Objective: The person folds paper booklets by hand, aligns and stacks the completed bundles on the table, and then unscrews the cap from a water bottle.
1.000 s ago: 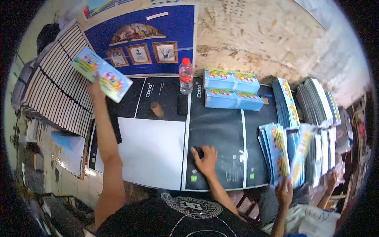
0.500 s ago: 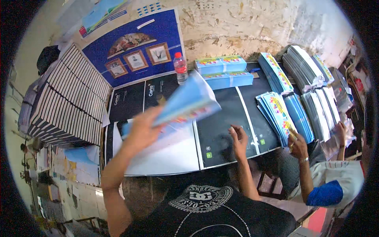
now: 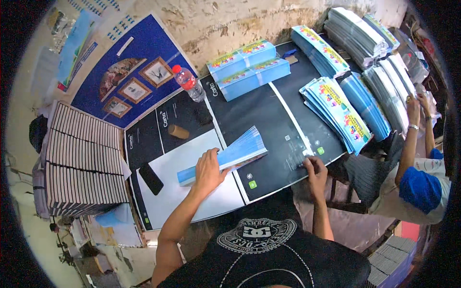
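Note:
My left hand point(image 3: 209, 168) is closed round a bundle of long blue printed sheets point(image 3: 247, 149). The bundle stands on its long edge, and its sheets fan apart at the right end. Beneath it lies a large white sheet point(image 3: 168, 206). To the right, my right hand point(image 3: 315, 175) pinches a thin, clear, glinting piece of plastic point(image 3: 298, 157) over the black table surface; its full shape is hard to make out. A black phone point(image 3: 151, 178) lies on the white sheet's left side, and a brown roll point(image 3: 178, 131) rests beyond its far edge.
A red-capped bottle point(image 3: 189, 84) stands behind, beside banded blue bundles point(image 3: 252, 77). Fanned printed stacks point(image 3: 336, 113) and pale paper stacks point(image 3: 357, 36) fill the right. A tall book pile point(image 3: 84, 158) borders the left. At far right, a co-worker's hands point(image 3: 417, 108) handle paper.
My left hand has lowered the blue bundle from the air onto the white sheet. My right hand has shifted right and now pinches the clear plastic. The view has turned.

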A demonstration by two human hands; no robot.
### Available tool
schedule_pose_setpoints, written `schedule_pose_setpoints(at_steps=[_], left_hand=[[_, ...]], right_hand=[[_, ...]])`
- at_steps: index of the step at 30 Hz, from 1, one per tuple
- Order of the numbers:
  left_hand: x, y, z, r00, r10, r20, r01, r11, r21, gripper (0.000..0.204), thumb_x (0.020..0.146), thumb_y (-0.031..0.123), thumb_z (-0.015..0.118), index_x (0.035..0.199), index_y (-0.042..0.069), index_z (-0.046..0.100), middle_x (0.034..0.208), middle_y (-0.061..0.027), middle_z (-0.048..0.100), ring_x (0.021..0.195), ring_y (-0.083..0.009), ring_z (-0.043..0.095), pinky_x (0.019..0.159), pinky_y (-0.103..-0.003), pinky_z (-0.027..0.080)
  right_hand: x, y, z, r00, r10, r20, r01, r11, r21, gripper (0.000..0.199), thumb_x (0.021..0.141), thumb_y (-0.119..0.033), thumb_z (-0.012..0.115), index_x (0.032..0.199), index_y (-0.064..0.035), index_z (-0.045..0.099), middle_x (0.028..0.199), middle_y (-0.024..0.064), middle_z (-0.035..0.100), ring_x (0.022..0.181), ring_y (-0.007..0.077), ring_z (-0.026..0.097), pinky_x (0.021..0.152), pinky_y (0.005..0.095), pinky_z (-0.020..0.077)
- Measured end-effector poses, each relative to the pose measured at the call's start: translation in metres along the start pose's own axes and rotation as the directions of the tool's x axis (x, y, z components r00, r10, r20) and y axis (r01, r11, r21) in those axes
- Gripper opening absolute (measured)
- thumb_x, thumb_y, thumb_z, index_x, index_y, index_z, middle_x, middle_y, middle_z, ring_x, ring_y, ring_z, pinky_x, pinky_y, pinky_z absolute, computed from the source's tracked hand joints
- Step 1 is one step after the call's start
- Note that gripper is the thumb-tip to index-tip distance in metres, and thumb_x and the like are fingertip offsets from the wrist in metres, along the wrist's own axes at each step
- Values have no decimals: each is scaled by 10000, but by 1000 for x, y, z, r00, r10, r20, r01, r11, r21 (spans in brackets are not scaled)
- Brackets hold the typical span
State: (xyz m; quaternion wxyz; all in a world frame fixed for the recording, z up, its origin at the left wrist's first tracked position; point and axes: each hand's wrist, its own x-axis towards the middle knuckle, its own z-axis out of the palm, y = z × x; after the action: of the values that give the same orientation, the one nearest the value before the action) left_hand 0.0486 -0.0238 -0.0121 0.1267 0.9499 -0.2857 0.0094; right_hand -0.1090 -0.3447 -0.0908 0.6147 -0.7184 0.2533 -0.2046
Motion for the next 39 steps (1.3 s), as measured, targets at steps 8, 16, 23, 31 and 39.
schedule_pose_setpoints(at_steps=[8,16,23,31,39], left_hand=[[0,-5,5,992,-90,84,88,996,26,399,749,298,834,1000,28,681,884,-201,691,814,-391,655,774,-471,501],[22,49,-75,848,-510,-146,259,639,-725,399,825,154,816,1154,-2,652,1018,-116,709,927,-242,692,906,-452,541],[69,95,-84,688,-599,-410,-512,-1,-859,682,928,193,721,1490,33,370,1431,-123,504,1289,-262,507,1092,-461,415],[67,115,-104,722,-609,-330,-470,-81,-879,631,980,344,652,1497,88,395,1424,-103,522,1279,-271,524,1077,-480,428],[33,15,-90,781,-562,-272,-389,-98,-916,475,969,178,639,1380,-11,494,1314,-145,607,1207,-268,610,1045,-475,492]], right_hand=[[35,-13,46,986,-56,156,53,998,29,240,940,-164,694,1115,-1,676,941,92,717,845,146,660,789,299,522],[-12,-8,94,881,-53,470,-151,910,385,1307,666,-358,942,1600,-71,74,1435,223,456,1259,298,517,1027,444,446],[24,-115,135,859,-363,360,-131,524,842,1456,655,-288,956,1589,-67,-139,1534,164,346,1405,278,374,1166,439,300],[24,-132,151,938,-105,331,-233,517,824,564,866,-129,789,1338,-41,495,1187,61,626,1141,161,579,1011,345,465],[55,-87,90,952,103,288,-288,617,732,430,888,-198,777,1215,-10,571,1096,99,679,979,174,674,888,335,555]])
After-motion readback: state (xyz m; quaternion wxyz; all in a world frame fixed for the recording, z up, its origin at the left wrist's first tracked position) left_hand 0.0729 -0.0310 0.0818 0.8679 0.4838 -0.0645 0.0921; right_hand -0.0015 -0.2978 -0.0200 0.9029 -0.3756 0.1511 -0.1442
